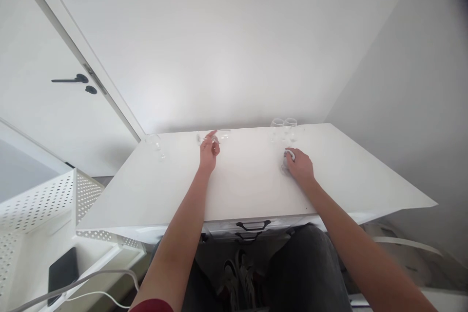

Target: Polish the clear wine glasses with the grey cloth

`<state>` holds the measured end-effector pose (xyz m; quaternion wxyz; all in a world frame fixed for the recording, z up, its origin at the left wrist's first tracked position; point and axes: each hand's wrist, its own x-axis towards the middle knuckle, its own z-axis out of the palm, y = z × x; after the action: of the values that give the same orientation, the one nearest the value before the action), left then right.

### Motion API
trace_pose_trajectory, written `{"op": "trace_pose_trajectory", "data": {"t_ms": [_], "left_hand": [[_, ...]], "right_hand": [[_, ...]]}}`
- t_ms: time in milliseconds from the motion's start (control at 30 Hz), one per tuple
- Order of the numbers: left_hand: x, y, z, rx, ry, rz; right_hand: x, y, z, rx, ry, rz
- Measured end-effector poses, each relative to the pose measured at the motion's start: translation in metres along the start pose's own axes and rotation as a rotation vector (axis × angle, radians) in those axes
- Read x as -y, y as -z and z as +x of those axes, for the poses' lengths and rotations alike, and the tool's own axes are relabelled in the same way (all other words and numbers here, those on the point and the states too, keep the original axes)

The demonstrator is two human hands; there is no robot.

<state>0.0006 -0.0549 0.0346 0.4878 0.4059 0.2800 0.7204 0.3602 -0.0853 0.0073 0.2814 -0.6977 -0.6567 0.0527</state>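
My left hand (208,151) is at the back of the white tabletop, its fingers closed around the stem of a clear wine glass (224,134) that lies on its side. The bowl points right and the foot left. Farther right, my right hand (301,165) is closed on a small clear glass (285,169) near the surface. A white patch shows between thumb and fingers; I cannot tell whether it is cloth or part of the glass. Just behind that hand several clear stemmed glasses (278,123) stand together. Another clear wine glass (153,143) is at the far left.
The white cabinet top (244,190) meets the wall at the back. Dark drawer handles (253,225) are on its front, by my knees. At left are a perforated white cart (47,200), a black flat device (63,273), cables (98,273) and a door handle (69,79).
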Motion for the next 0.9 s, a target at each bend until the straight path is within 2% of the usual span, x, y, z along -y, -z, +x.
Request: {"op": "trace_pose_trajectory", "data": {"t_ms": [100,167,233,300,367,400,467,600,733,833,900], "left_hand": [[0.015,-0.008,-0.008,0.064,-0.042,0.321],[0.019,-0.008,-0.01,0.068,-0.09,0.437],[0.02,-0.006,-0.009,0.054,-0.112,0.486],[0.02,-0.004,-0.008,0.031,-0.112,0.472],[0.02,-0.004,-0.007,-0.011,-0.114,0.422],[0.019,-0.005,-0.006,-0.032,-0.118,0.401],[0.018,-0.005,-0.006,-0.061,-0.131,0.381],[0.017,-0.005,-0.006,-0.059,-0.123,0.367],[0.021,-0.003,-0.003,-0.062,-0.092,0.376],[0.026,-0.001,0.0,-0.091,-0.106,0.373],[0.028,-0.001,0.0,-0.064,-0.055,0.392]], "right_hand": [[0.001,0.002,-0.004,-0.107,0.093,0.072],[0.006,0.002,-0.008,-0.174,0.059,0.088],[0.015,-0.003,-0.009,-0.174,-0.033,0.202],[0.028,-0.014,-0.005,-0.119,-0.196,0.481],[0.046,-0.03,0.004,-0.052,-0.374,0.91],[0.057,-0.038,0.011,0.012,-0.412,1.133],[0.082,-0.056,0.026,0.031,-0.469,1.441],[0.133,-0.085,0.043,0.037,-0.527,1.624],[0.16,-0.101,0.03,0.2,-0.304,1.559],[0.159,-0.098,0.015,0.3,-0.11,1.517],[0.154,-0.091,0.009,0.369,-0.002,1.491]]}}
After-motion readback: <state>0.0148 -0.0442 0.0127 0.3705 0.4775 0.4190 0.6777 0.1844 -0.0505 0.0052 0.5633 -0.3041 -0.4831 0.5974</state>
